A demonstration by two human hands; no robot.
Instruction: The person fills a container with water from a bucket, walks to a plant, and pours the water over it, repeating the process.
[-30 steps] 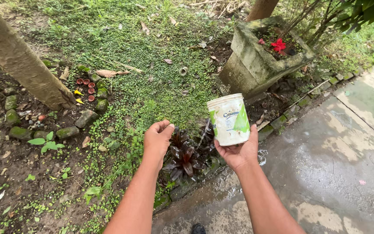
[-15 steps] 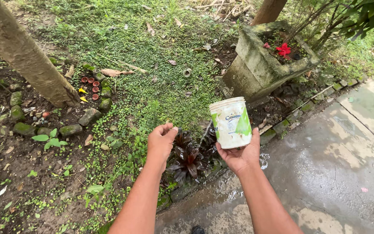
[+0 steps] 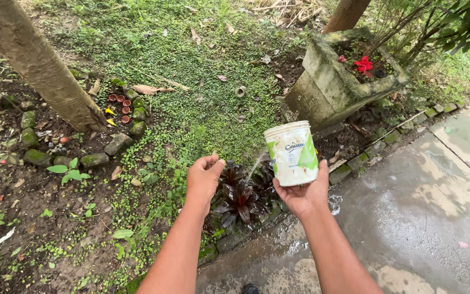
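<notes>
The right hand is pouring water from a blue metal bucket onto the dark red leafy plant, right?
Not quite. In the head view, the right hand holds a white plastic tub, not a blue metal bucket. The water does fall on the dark red leafy plant.
</notes>
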